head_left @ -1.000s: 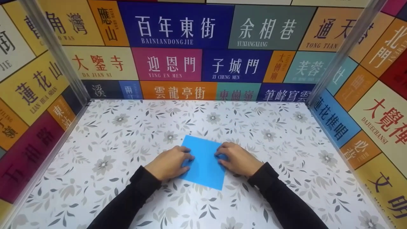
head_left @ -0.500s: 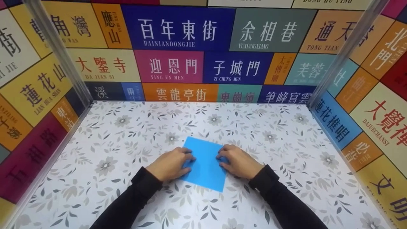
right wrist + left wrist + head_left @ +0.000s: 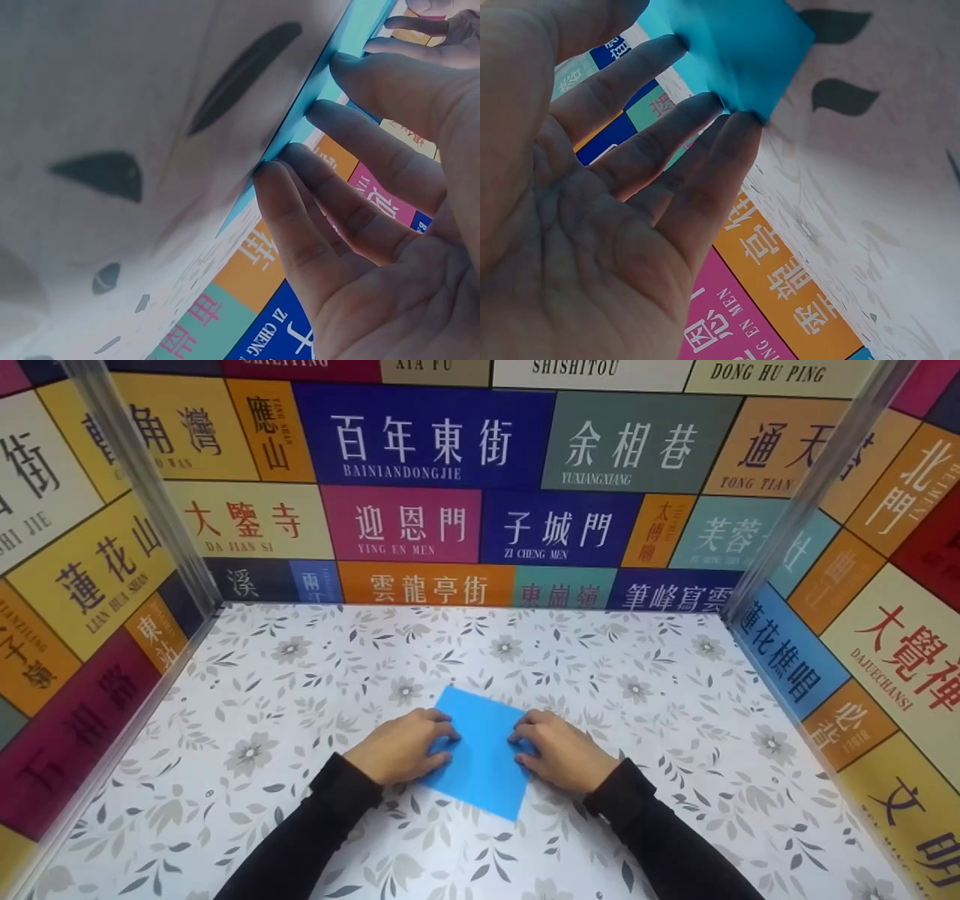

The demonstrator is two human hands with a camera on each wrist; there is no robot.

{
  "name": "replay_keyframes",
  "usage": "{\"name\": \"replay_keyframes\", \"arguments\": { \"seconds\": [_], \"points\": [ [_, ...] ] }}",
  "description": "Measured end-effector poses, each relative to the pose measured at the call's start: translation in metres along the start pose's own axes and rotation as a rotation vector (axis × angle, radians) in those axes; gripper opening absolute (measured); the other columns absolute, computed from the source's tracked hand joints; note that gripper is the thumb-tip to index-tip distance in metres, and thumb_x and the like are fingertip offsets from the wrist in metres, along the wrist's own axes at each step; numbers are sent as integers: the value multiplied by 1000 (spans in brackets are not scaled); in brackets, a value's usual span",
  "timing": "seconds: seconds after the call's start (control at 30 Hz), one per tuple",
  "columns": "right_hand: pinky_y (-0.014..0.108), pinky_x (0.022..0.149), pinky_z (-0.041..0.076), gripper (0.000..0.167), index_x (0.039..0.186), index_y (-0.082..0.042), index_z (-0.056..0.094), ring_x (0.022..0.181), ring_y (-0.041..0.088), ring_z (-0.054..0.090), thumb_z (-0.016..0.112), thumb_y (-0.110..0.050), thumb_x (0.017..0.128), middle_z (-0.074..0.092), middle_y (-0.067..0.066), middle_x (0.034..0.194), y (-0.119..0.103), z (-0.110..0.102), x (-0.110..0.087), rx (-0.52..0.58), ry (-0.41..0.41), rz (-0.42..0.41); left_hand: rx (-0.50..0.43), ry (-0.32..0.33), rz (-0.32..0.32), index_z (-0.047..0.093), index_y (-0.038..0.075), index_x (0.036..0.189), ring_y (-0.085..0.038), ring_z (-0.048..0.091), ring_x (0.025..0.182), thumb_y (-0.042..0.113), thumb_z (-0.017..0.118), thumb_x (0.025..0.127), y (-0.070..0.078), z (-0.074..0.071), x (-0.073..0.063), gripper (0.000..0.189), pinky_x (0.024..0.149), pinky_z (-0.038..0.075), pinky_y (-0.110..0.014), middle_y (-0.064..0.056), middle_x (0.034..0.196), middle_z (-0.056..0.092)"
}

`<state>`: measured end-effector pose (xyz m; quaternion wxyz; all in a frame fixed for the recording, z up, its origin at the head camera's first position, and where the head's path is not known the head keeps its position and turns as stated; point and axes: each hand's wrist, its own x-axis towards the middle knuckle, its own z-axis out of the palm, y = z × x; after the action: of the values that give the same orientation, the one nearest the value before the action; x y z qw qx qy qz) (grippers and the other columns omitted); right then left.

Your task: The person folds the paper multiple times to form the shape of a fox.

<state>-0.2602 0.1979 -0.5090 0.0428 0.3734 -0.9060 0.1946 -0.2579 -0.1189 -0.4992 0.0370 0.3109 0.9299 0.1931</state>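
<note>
A square sheet of blue paper (image 3: 484, 765) lies flat on the patterned table, turned at a slant. Over its left edge rests my left hand (image 3: 403, 746), fingertips and thumb touching the sheet. My right hand (image 3: 566, 750) touches the opposite edge in the same way. In the left wrist view, the fingers (image 3: 705, 172) reach out loosely and their tips press on the blue paper (image 3: 735, 56). The right wrist view has relaxed fingers (image 3: 360, 165) with their tips along the paper's thin edge (image 3: 289, 124). Neither hand curls round anything.
The table (image 3: 300, 825) has a white cover with grey flowers and leaves. Colourful panels with Chinese lettering (image 3: 420, 442) stand along the back and both sides. Clear plastic strips (image 3: 161, 502) run down the corners.
The blue paper has turned slightly clockwise under the fingertips, its far corner shifting right and its near corner left. The hands stay at its two edges. The head view has tilted up a little.
</note>
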Motion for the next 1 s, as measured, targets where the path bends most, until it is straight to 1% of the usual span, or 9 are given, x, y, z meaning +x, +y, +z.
{"name": "replay_keyframes", "arguments": {
  "seconds": [0.1,0.17,0.37,0.47,0.63,0.7,0.87,1.0],
  "points": [
    [53,106,67,24,124,-1,85,119,36,77,88,-7,101,78,15,124,-1,2,1,-6,2,0,2,-4,4,83,8,137,-44,71,146,22,81,108,-2,0,2,32,124,59,-59,-22,155,74],
    [53,106,67,24,124,-1,85,118,35,77,88,-8,101,78,14,124,-1,2,1,-6,3,4,-5,-9,-7,83,8,138,-42,72,144,23,81,109,-4,-1,5,33,124,59,-58,-20,152,75],
    [52,106,67,25,125,-3,85,118,34,77,88,-11,102,78,13,125,-1,3,3,5,-10,26,-20,6,-69,83,8,138,-37,76,133,25,82,109,-8,-6,16,33,118,63,-55,-16,140,79],
    [52,106,67,25,125,-3,85,118,34,77,88,-12,102,78,13,125,0,1,3,1,-10,33,-26,19,-88,83,8,139,-38,76,129,26,82,110,-8,-9,24,34,116,64,-55,-16,137,78],
    [53,105,67,25,126,-3,85,118,35,76,88,-12,102,78,13,126,0,-2,5,-6,-20,47,-21,31,-131,82,9,141,-37,77,128,27,81,111,-8,-11,39,36,116,64,-54,-16,137,78],
    [53,106,67,25,126,-3,85,119,35,76,87,-12,103,78,13,126,0,0,5,-8,-23,41,-9,38,-143,82,9,141,-37,78,127,28,82,111,-8,-12,44,36,115,64,-53,-15,136,78],
    [53,106,67,24,124,-3,85,118,35,77,87,-11,102,78,13,125,1,1,4,-11,0,18,15,59,-151,82,8,140,-38,78,126,29,81,111,-10,-13,57,36,114,64,-55,-16,134,79],
    [51,103,67,22,123,-3,86,116,34,77,88,-11,102,78,13,124,1,0,1,-27,14,-3,17,84,-171,83,9,140,-38,79,123,30,82,111,-10,-15,66,36,111,66,-55,-16,132,80]
  ]
}}
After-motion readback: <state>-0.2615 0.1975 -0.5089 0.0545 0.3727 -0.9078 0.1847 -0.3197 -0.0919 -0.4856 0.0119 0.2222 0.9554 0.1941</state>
